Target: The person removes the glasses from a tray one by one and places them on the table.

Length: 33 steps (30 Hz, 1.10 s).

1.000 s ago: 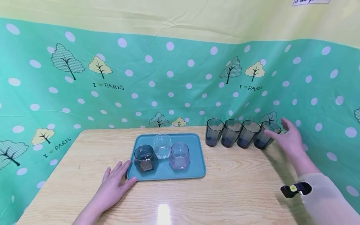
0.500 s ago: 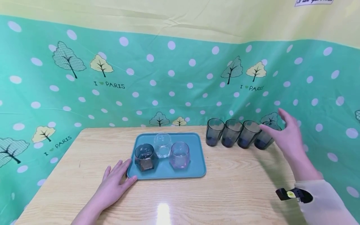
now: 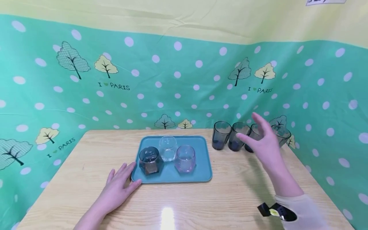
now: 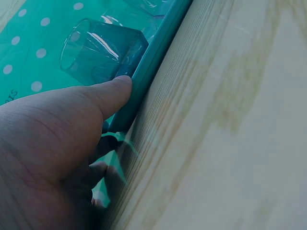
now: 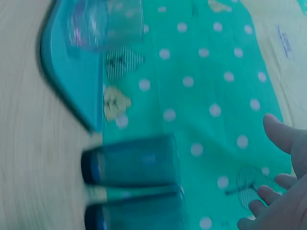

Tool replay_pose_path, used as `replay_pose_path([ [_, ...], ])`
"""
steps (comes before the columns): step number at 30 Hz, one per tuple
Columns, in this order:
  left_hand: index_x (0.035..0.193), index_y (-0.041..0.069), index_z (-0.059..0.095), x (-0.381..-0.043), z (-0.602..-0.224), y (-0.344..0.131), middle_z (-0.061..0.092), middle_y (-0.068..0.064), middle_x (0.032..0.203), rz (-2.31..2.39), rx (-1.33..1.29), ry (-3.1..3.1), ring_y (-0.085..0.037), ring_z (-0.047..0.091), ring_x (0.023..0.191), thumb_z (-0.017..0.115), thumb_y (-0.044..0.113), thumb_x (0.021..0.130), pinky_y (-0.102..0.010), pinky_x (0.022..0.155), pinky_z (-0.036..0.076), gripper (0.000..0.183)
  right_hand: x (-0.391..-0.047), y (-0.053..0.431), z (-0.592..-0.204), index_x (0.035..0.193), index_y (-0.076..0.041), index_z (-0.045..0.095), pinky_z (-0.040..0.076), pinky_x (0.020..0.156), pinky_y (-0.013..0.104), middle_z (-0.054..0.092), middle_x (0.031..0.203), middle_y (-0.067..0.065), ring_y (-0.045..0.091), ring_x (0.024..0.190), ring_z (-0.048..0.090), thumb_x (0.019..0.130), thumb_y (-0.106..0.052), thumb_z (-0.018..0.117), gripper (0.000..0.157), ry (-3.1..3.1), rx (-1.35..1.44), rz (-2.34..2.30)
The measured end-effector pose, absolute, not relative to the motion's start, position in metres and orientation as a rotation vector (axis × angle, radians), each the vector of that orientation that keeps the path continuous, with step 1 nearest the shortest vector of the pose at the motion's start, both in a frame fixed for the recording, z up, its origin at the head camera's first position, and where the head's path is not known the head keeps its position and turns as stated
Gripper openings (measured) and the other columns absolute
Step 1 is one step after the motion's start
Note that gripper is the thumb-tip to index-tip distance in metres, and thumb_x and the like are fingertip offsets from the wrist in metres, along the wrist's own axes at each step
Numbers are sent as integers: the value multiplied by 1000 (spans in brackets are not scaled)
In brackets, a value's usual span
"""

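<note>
Tall smoky glasses (image 3: 235, 144), smoothly tapered, stand at right of frame; near them the right hand (image 3: 266, 145) holds thumb and fingers apart. Left of centre, the left hand (image 3: 117, 188), fingers parted, touches the round-cornered blue tray (image 3: 202, 163).

The tumblers (image 3: 221, 135) look glassy and glossy, the tray (image 3: 203, 158) smooth plastic, the table (image 3: 227, 195) shiny wood.

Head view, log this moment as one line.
left hand: touching tray corner | right hand: empty, near tall glasses | tray: three short glasses
</note>
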State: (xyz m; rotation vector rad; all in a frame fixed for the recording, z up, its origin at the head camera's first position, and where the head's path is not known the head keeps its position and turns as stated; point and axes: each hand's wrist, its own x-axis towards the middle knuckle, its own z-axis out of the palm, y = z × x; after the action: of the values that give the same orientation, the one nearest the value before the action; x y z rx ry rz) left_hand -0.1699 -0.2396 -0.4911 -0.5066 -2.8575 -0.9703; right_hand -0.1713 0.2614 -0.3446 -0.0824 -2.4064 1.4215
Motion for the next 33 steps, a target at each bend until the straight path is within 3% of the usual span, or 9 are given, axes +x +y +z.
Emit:
replay_pose_path([
  [10, 167, -2, 43, -169, -489, -240, 49, -28, 165, -972, -493, -2864, -55, 27, 160, 73, 44, 108, -77, 127, 4, 80, -184, 208, -370, 172, -26, 41, 25, 133, 55, 40, 174, -2, 28, 163, 32, 96, -38, 90, 91, -2450, 199, 1510],
  [15, 167, -2, 43, -170, -489, -238, 49, -27, 165, -963, -499, -2855, -55, 27, 160, 73, 44, 108, -76, 128, 3, 81, -188, 187, -382, 171, -25, 42, 29, 131, 58, 41, 174, 1, 33, 163, 34, 95, -35, 91, 91, -2493, 282, 1613],
  [20, 166, -2, 43, -170, -489, -238, 50, -27, 165, -964, -502, -2852, -55, 28, 160, 74, 43, 108, -77, 128, 3, 80, -191, 172, -386, 171, -25, 42, 27, 133, 54, 43, 173, 1, 29, 163, 34, 93, -35, 93, 93, -2509, 338, 1644],
  [27, 166, -3, 43, -171, -489, -238, 50, -28, 164, -952, -504, -2852, -56, 28, 160, 74, 43, 108, -77, 127, 4, 80, -198, 155, -391, 170, -21, 43, 28, 133, 53, 45, 171, 3, 30, 162, 37, 93, -17, 93, 92, -2490, 379, 1716],
  [33, 167, -2, 43, -169, -489, -239, 50, -27, 165, -961, -496, -2864, -55, 28, 160, 74, 44, 108, -76, 128, 4, 81, -201, 144, -401, 169, -18, 45, 32, 132, 47, 50, 169, 2, 24, 160, 41, 91, -15, 95, 93, -2478, 401, 1698],
])
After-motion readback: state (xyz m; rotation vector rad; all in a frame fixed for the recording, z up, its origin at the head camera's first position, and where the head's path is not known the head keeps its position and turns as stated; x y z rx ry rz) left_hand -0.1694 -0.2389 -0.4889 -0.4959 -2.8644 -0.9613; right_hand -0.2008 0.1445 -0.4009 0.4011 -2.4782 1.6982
